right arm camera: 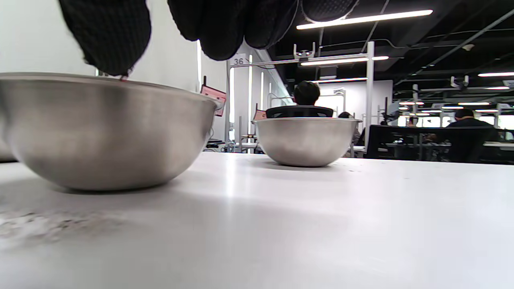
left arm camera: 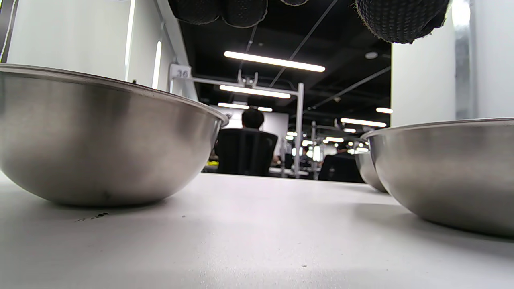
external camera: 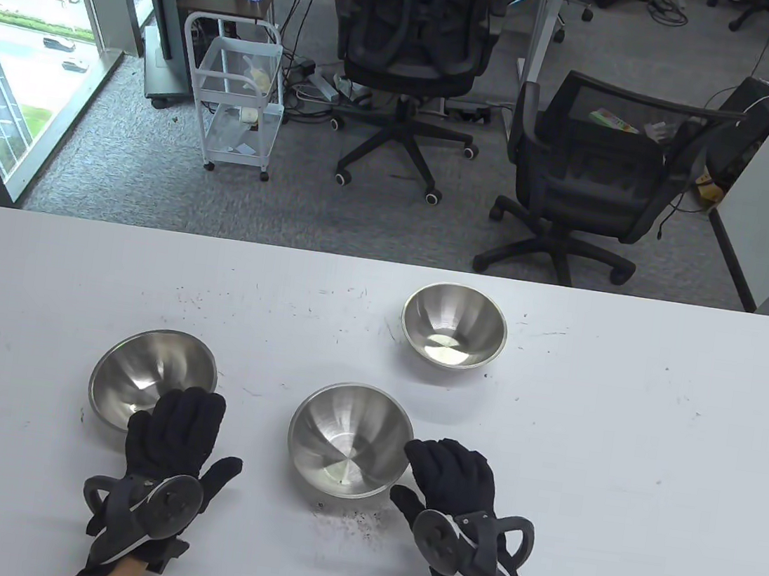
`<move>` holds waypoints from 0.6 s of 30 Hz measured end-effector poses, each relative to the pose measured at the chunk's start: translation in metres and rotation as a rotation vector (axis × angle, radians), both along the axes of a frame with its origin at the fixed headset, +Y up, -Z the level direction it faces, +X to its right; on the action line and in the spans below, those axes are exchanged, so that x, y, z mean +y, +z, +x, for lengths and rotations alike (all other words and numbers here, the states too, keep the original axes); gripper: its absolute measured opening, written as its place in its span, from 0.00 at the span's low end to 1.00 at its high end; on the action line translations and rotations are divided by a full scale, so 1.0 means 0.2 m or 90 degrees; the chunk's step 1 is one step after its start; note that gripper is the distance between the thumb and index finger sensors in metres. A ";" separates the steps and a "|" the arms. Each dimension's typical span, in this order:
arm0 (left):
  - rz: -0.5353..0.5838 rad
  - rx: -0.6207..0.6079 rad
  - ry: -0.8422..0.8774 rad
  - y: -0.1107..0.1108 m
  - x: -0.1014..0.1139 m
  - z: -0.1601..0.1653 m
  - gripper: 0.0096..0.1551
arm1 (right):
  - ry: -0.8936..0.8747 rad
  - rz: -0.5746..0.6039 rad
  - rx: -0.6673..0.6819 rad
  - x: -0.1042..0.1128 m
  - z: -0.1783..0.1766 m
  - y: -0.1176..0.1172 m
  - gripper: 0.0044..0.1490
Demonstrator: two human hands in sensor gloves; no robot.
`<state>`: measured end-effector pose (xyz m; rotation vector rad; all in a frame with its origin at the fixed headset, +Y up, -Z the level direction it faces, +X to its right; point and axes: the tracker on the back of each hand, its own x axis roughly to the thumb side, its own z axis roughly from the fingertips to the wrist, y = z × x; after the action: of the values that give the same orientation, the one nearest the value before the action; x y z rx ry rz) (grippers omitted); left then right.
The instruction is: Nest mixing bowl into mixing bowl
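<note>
We see 3 shiny metal bowls sitting upright on the white bench. None is inside another.

The left bowl sits near our left hand. The fingers of that hand lie flat and spread out, and their tips reach over the near rim of this bowl. The thumb sticks out to the side, away from the bowl. The grip of the left hand is released; it holds nothing. In the left wrist view this bowl fills the left side, and we see dark fingertips hanging at the top edge.

The middle bowl sits between our 2 hands. Our right hand rests just beside it, on its right. The fingertips come right up to the bowl's rim. From the table view we cannot tell if they touch it. In the right wrist view one fingertip hangs right at the rim of this bowl. The fingers are loose, not closed around anything, so the grip is released here too.

The far bowl stands alone farther back on the bench, well apart from both hands. In the right wrist view we see it behind the middle bowl.

Dark crumbs lie on the bench just in front of the middle bowl. 2 black chairs stand on the floor behind the bench.
</note>
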<state>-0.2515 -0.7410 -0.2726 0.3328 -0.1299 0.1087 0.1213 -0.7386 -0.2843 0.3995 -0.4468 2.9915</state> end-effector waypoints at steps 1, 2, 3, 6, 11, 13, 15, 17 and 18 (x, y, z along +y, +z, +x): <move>0.000 0.000 0.000 0.00 0.00 0.00 0.54 | 0.002 0.001 -0.014 0.00 0.02 0.00 0.45; -0.001 0.000 0.000 0.00 0.00 0.00 0.54 | 0.001 0.001 -0.022 0.01 0.04 -0.01 0.45; -0.001 0.001 0.001 0.00 0.00 0.00 0.54 | -0.006 0.001 -0.033 0.01 0.06 -0.01 0.45; -0.003 0.001 0.001 0.00 0.00 0.00 0.54 | 0.012 0.007 -0.067 0.01 0.11 -0.03 0.46; -0.006 0.004 -0.002 0.00 0.00 0.00 0.54 | 0.008 0.010 -0.099 0.01 0.16 -0.04 0.46; -0.006 0.009 -0.003 0.00 0.00 -0.01 0.54 | 0.009 0.013 -0.113 0.01 0.18 -0.05 0.45; -0.004 0.019 -0.001 0.00 0.00 -0.02 0.53 | 0.019 0.030 -0.128 0.01 0.19 -0.04 0.45; -0.001 0.030 0.006 0.00 0.01 -0.04 0.53 | 0.012 0.034 -0.131 0.02 0.20 -0.04 0.45; 0.001 0.035 0.007 0.00 0.01 -0.05 0.52 | 0.008 0.034 -0.131 0.02 0.20 -0.04 0.44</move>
<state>-0.2617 -0.7394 -0.2734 0.3380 -0.0739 0.1104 0.1616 -0.7351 -0.2924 0.0983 -0.5447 3.0515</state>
